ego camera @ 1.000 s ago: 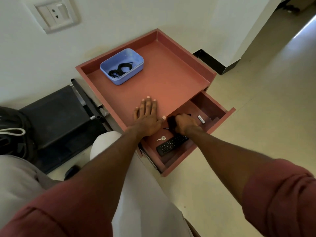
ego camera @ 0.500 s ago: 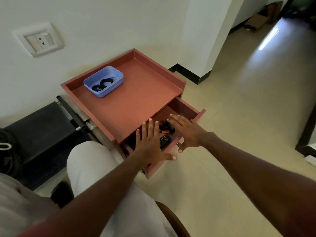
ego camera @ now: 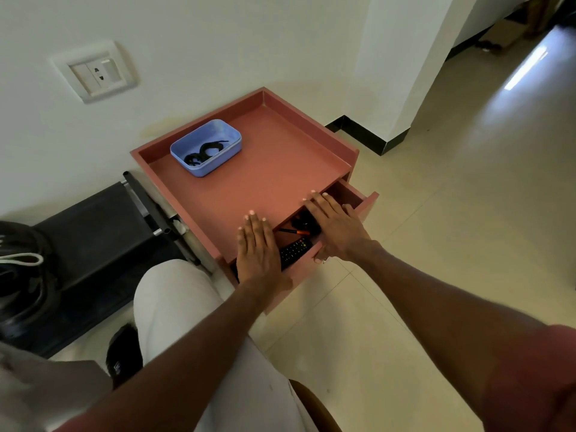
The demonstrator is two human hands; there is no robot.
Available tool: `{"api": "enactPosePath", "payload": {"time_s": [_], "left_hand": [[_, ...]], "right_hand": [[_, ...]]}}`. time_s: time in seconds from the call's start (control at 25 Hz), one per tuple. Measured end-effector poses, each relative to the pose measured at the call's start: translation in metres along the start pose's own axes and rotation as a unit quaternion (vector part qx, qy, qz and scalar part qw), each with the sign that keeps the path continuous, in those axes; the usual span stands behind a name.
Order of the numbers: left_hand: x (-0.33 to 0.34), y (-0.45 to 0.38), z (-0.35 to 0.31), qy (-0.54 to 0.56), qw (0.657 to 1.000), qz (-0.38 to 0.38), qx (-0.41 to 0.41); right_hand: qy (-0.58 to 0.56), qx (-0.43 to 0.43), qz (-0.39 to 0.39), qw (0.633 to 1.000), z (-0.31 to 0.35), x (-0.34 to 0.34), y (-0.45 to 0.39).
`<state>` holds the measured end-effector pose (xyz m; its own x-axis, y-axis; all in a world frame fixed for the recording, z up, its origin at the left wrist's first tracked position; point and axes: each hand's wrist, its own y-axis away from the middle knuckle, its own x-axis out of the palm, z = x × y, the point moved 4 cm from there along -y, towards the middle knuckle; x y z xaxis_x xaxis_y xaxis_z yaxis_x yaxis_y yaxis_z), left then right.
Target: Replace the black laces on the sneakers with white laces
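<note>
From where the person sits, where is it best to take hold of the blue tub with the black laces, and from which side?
Probably the near long rim of the blue tub, coming from above and the front: thumb outside, fingers inside. It stands upright and open on the red cabinet top, the black laces lie low inside, and nothing crowds its walls.

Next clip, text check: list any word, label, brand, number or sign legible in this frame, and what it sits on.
No text can be read anywhere in this frame.
Remote control in the open drawer: button markings too small and blurred to read.
Dark shoe on the floor: a faint pale mark, unreadable.
Wall socket: no lettering visible.
Blue tub with black laces: no label visible.
</note>
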<state>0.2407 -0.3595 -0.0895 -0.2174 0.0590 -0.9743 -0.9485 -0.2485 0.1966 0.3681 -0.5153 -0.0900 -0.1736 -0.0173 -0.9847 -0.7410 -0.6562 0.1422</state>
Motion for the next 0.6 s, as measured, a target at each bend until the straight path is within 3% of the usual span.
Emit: {"api": "enactPosePath", "payload": {"time_s": [0.16, 0.44, 0.6], "left_hand": [[-0.004, -0.021, 0.029, -0.042, 0.999, 0.004, -0.029], [-0.004, -0.038, 0.037, -0.023, 0.999, -0.029, 0.012], [-0.011, -0.034, 0.037, 0.004, 1.0, 0.001, -0.013]], "right_hand": [[0.01, -0.025, -0.018, 0.999, 0.023, -0.002, -0.039], [0.042, 0.007, -0.1, 0.994, 0.045, 0.0, -0.062], [0.066, 0.013, -0.054, 0.996, 0.057, -0.015, -0.066]]}}
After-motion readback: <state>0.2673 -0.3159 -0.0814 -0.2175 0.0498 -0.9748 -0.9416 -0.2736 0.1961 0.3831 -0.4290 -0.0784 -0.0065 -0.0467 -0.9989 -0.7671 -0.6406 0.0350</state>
